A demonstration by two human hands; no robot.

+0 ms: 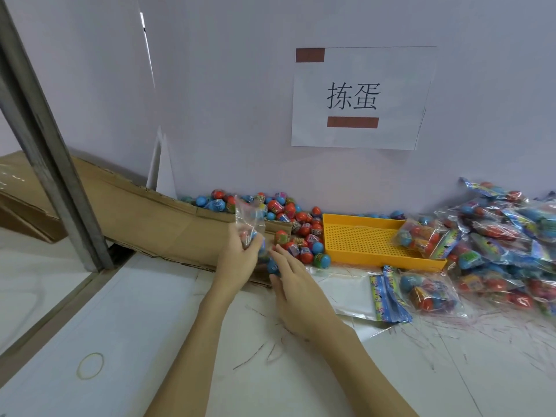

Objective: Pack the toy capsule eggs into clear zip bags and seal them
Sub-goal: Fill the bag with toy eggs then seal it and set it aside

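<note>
Clear plastic crinkles in the left hand, which holds a zip bag upright by its lower part, mouth upward, with at least one blue egg seemingly inside. The right hand sits just beside it, fingers curled around a blue capsule egg. Loose red and blue eggs lie heaped against the wall behind, between a cardboard flap and a yellow tray. Filled bags pile up on the counter to the right. The step in hand appears to be filling. The next move likely calls for lifting the held egg to the bag's mouth while the left hand keeps that mouth spread; sealing is not yet due.
</note>
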